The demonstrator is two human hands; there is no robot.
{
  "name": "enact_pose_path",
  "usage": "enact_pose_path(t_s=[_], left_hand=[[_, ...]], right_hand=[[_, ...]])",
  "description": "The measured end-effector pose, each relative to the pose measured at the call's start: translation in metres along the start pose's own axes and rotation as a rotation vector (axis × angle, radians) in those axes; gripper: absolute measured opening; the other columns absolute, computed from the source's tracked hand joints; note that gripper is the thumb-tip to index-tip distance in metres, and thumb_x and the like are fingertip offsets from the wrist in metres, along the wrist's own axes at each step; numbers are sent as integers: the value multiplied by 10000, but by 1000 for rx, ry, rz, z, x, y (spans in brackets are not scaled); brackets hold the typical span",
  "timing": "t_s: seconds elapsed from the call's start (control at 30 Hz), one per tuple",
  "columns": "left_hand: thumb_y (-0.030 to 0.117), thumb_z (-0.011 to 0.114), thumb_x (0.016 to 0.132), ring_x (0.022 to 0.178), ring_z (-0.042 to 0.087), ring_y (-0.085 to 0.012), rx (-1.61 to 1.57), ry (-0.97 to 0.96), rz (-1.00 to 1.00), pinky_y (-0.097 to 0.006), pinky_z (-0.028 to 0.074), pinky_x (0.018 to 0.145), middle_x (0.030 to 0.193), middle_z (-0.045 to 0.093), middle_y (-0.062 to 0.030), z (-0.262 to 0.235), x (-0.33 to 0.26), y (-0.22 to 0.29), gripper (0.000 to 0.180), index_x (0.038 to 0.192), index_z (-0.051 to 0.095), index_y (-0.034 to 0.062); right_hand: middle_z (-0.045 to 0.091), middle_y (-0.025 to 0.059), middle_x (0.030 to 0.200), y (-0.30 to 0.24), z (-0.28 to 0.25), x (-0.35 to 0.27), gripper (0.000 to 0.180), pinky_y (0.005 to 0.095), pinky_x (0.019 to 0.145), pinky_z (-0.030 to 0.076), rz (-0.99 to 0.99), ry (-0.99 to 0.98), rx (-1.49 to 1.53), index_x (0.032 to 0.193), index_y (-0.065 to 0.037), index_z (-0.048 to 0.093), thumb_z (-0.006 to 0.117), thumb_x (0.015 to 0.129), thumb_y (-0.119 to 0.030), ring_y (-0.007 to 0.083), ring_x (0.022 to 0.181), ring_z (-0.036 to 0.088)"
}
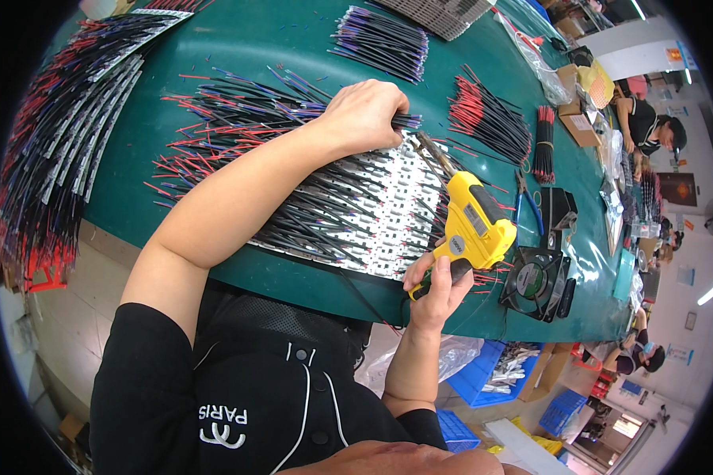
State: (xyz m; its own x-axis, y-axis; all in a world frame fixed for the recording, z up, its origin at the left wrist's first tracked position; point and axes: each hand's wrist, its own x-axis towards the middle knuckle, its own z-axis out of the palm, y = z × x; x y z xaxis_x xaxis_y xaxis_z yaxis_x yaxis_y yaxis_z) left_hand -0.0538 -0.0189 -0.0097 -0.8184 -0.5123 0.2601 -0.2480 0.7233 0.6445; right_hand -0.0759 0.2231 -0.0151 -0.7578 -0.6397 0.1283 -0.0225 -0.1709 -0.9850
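My right hand (pixel 438 290) is wrapped round the black handle of a yellow soldering gun (pixel 480 226). The gun's metal tip points up and left, at the far end of the white boards, close to my left hand. My left hand (pixel 366 115) reaches across the boards with its fingers pinched. Short dark wires with purple ends (pixel 406 121) stick out from between those fingers. Beneath lies a block of small white circuit boards (pixel 396 202) in rows, with many black wires (pixel 309 210) running left from it, some tipped red or purple. My left fingertips partly hide the joint.
Wire bundles lie beyond: purple-tipped wires (pixel 380 43), red-and-black wires (pixel 487 119) and a tied bundle (pixel 544 145). Blue-handled pliers (pixel 528 202) and a black fan (pixel 533 281) sit on the right. Wired board strips (pixel 79 119) are heaped left. Other people (pixel 650 131) work at the far right.
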Motion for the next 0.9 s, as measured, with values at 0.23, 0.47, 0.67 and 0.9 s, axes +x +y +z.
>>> enact_pose_path(t_s=[0.23,0.47,0.67,0.9], left_hand=[[112,664,600,723,589,-335,-14,-9,-37,-395,451,653,704,601,-180,1,0,4,173,724,618,0],[111,664,596,731,590,-334,8,-2,-12,-400,453,654,709,602,-176,1,-1,4,181,737,623,6],[116,667,608,737,587,-336,-5,4,2,-399,453,660,719,604,-172,4,0,0,188,757,624,10],[131,671,623,725,590,-321,-16,-38,4,-384,457,667,727,609,-165,0,2,0,202,779,632,9]], right_hand=[[438,71,538,1,1,1,251,237,384,376,9,-17,-50,981,53,430,450,908,-187,115,410,408],[433,67,525,1,1,1,285,235,380,373,1,-19,-96,1046,72,432,439,905,-176,112,401,402],[476,63,539,-4,0,0,333,234,389,368,-40,35,129,1143,97,417,448,904,-132,117,400,424],[426,74,521,-1,0,-2,392,241,363,370,4,36,71,1139,104,375,447,888,-188,124,371,386]])
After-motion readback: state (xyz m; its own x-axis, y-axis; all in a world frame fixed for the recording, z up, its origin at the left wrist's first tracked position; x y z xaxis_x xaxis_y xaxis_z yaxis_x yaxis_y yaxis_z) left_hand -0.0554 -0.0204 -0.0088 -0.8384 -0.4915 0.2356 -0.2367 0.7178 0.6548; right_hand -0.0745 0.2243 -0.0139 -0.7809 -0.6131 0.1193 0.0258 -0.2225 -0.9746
